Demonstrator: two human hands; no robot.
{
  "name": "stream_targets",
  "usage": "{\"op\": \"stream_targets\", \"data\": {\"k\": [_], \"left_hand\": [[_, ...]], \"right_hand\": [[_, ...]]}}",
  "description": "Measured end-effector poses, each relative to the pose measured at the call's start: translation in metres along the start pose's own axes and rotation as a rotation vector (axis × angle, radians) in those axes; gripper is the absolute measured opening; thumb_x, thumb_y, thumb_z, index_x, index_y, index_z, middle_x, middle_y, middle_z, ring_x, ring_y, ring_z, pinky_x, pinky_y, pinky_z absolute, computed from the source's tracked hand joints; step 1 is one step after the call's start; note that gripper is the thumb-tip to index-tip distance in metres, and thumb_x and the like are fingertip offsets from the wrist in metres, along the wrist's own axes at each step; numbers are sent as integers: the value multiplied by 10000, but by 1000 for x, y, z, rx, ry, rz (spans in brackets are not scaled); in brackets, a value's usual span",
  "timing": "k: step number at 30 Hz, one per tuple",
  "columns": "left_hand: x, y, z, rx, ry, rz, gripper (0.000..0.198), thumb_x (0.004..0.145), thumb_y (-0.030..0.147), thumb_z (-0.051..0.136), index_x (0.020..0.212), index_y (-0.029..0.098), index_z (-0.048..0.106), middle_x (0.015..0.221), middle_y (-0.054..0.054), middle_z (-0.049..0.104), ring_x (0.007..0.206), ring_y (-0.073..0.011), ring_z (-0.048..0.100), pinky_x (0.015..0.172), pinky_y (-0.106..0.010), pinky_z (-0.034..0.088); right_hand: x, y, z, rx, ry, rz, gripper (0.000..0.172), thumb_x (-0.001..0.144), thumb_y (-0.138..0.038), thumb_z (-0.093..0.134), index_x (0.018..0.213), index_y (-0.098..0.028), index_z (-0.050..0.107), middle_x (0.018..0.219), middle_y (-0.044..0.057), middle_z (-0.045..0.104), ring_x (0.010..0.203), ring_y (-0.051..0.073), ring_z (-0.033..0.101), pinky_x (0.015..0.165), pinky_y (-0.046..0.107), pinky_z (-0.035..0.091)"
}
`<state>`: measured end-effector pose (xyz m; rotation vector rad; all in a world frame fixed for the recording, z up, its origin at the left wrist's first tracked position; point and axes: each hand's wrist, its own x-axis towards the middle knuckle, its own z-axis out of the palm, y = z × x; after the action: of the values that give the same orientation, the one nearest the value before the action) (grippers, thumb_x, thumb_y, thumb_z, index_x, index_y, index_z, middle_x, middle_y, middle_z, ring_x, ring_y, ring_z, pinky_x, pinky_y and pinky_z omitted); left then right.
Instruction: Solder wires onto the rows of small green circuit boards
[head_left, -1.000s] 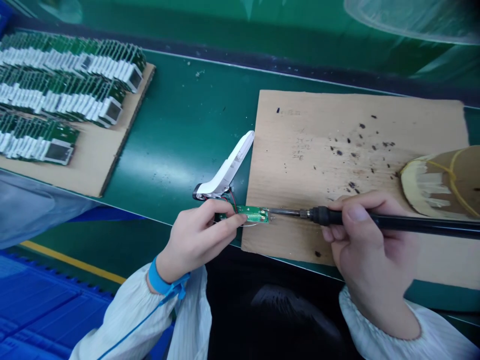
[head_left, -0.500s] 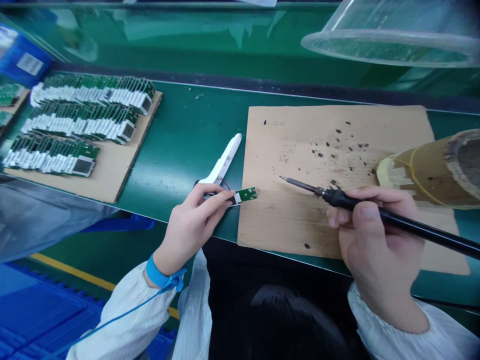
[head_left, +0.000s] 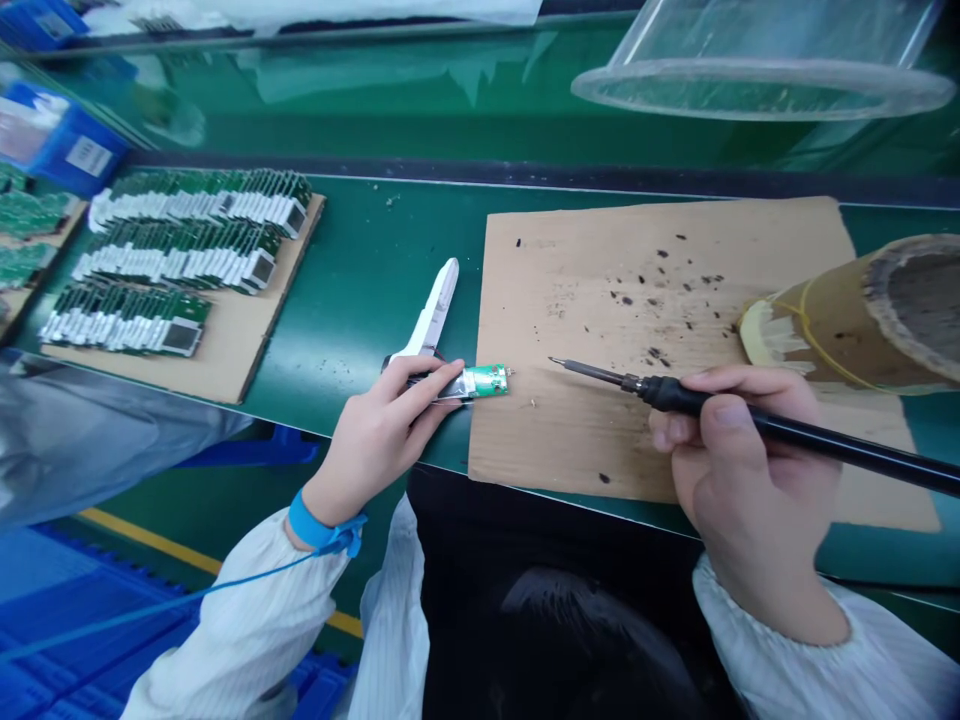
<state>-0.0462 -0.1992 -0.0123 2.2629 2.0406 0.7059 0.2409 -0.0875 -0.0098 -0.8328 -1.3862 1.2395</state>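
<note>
My left hand [head_left: 382, 415] is closed on a small green circuit board [head_left: 489, 380], whose bare end sticks out past the fingertips over the cardboard's left edge. A white plastic housing [head_left: 431, 318] lies just beyond those fingers, its narrow end pointing away from me; whether it joins the board is hidden by the hand. In my right hand [head_left: 742, 470] is a black soldering iron [head_left: 667, 393], held like a pen. Its metal tip points left above the cardboard sheet [head_left: 555, 440], a short way from the board and not touching it.
Rows of circuit boards with white parts [head_left: 172, 255] stand on another cardboard sheet [head_left: 232, 345] at the left. A brown cardboard tube [head_left: 840, 325] lies at the right. A clear plastic hood [head_left: 757, 85] hangs above. Blue bins [head_left: 86, 150] sit far left.
The circuit board in my left hand has turned slightly, and its face now catches more light. The view has shifted a little. The iron is still held apart from the board.
</note>
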Motion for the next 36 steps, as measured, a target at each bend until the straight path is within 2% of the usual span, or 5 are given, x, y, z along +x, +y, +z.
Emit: {"op": "stream_targets", "data": {"k": [3, 12, 19, 25, 36], "left_hand": [[0, 5, 1, -15, 11, 2, 338, 1111, 289, 599, 1441, 229, 640, 1282, -106, 703, 1120, -236, 739, 771, -284, 659], [-4, 17, 7, -15, 26, 17, 310, 1095, 298, 640, 1388, 197, 659, 1232, -85, 731, 995, -189, 760, 661, -238, 618], [-9, 28, 11, -44, 72, -55, 319, 1071, 280, 680, 1378, 197, 658, 1240, -82, 726, 1069, -210, 751, 719, -256, 641], [-15, 36, 16, -71, 95, -111, 322, 1071, 303, 684, 1382, 222, 655, 1205, -62, 728, 984, -183, 751, 723, -255, 646], [-18, 38, 19, -62, 112, -97, 331, 1066, 296, 690, 1389, 233, 651, 1179, -65, 737, 1000, -192, 759, 750, -264, 657]], "right_hand": [[0, -1, 0, 6, -1, 14, 111, 1023, -327, 740, 1057, -222, 730, 697, -15, 614, 604, 162, 577, 621, 346, 474], [0, -2, 2, -5, 9, 34, 117, 1006, -363, 759, 1022, -248, 741, 681, -12, 599, 586, 168, 558, 589, 351, 466], [-4, -3, 1, -50, 1, 35, 121, 1004, -354, 760, 1012, -239, 724, 717, -7, 615, 589, 160, 565, 575, 344, 488], [-6, -5, 0, -95, 3, 40, 135, 975, -373, 790, 1007, -260, 724, 706, -11, 614, 584, 175, 588, 569, 358, 493], [-9, -1, -4, -98, -33, 44, 82, 989, -326, 773, 999, -251, 743, 729, -4, 671, 573, 161, 579, 524, 343, 463]]}}
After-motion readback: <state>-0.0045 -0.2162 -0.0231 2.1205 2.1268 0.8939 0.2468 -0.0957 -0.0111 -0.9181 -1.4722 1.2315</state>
